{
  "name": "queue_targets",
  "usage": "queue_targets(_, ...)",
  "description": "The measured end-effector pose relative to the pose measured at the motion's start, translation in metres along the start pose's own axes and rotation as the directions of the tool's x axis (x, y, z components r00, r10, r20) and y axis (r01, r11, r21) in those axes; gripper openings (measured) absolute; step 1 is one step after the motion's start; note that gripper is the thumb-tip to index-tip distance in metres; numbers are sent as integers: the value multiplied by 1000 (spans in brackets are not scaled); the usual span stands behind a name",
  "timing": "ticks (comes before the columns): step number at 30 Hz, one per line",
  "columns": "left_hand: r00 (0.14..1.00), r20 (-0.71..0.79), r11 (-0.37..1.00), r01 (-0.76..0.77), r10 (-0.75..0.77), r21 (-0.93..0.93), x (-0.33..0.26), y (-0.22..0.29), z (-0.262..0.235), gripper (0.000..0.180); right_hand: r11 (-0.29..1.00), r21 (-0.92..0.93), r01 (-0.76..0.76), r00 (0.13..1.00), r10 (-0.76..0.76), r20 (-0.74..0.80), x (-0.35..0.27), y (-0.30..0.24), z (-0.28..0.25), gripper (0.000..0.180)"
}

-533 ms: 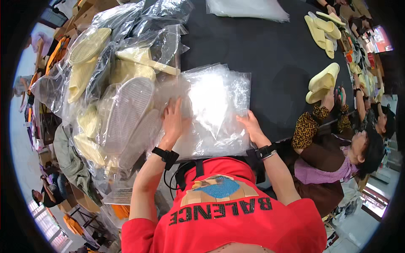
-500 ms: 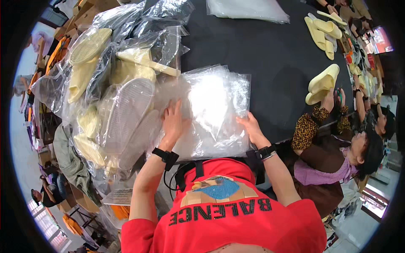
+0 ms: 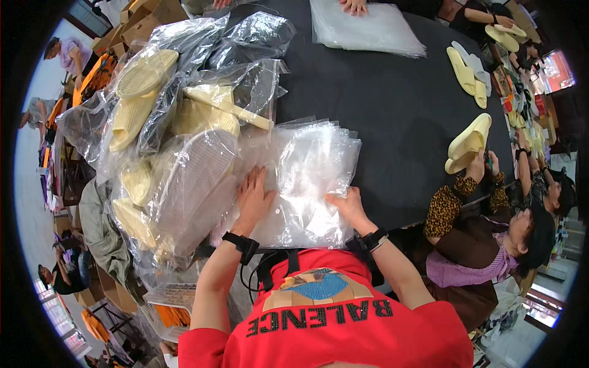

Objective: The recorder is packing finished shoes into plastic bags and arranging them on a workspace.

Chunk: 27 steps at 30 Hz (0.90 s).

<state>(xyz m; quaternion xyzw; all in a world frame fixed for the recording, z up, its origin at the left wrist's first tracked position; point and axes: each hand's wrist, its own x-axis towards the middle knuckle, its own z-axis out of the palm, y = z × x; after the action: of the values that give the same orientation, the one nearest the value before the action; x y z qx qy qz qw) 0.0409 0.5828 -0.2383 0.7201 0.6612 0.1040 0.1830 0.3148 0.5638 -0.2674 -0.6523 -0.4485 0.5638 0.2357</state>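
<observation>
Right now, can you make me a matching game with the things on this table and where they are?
Things:
1. stack of clear plastic bags
2. bagged yellow slippers
3. loose yellow slippers
4. left hand

Places:
A. piled at the left side of the black table
B. lying unwrapped near the table's right edge
C. flat on the left part of the bag stack
D. in front of the person, under both hands

Pairs: 1-D, 2-A, 3-B, 4-C

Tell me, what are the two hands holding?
Both press on the stack of clear plastic bags: left hand flat on its left part, right hand pinching its near edge.
</observation>
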Motion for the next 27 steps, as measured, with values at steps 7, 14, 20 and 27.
queue_targets(7,1000,10,1000,5,-5,-5,-1,-3,-1,69,994,-103,-17,978,-5,-209,-11,-22,9,67)
queue_targets(14,1000,-10,1000,-7,7,11,-6,-9,5,61,964,-250,-85,965,17,-261,-9,-15,9,73)
queue_targets(20,999,49,998,-27,24,55,-6,-9,6,57,968,250,-14,981,61,-182,-7,-9,15,62)
queue_targets(27,997,65,998,-54,52,21,-8,-17,2,54,870,488,-75,992,116,-54,-19,-26,21,52)
